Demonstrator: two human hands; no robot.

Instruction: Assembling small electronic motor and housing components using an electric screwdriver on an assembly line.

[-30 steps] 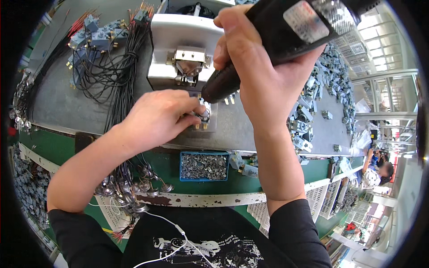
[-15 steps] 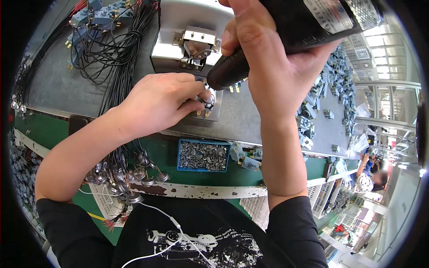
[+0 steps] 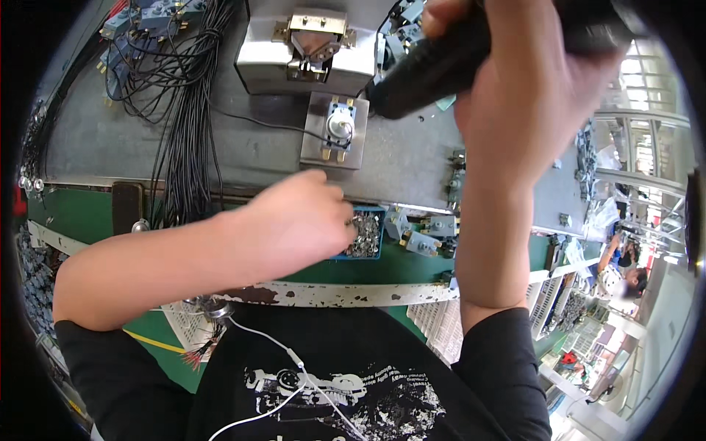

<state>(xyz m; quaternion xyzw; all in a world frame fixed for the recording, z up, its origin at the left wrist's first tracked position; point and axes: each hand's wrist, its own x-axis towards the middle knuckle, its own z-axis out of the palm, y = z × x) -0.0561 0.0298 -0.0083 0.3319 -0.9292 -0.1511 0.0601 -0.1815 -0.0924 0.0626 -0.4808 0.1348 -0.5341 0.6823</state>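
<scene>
My right hand [image 3: 533, 110] is wrapped round a black electric screwdriver [image 3: 434, 70], held up at the right with its nose slanting down to the left. My left hand [image 3: 298, 224] is over a blue tray [image 3: 382, 234] of small metal parts [image 3: 365, 234]; its fingers are curled down, blurred and partly hidden. On a flat metal block [image 3: 314, 132] sits a grey-blue switch-like part [image 3: 348, 140] with brass terminals and a round silver disc [image 3: 339, 126] on top. A black wire runs from it to the left. Neither hand touches this part.
Behind the block stands a metal fixture [image 3: 312, 48] with a bracket. A bundle of black wires [image 3: 187, 140] hangs over the bench edge at the left. Several grey-blue parts [image 3: 423, 242] lie right of the tray. Further right, a person [image 3: 614, 279] sits.
My left hand has left the part on the block and come down toward me to the tray. My right hand has drawn the screwdriver up and to the right, uncovering the part.
</scene>
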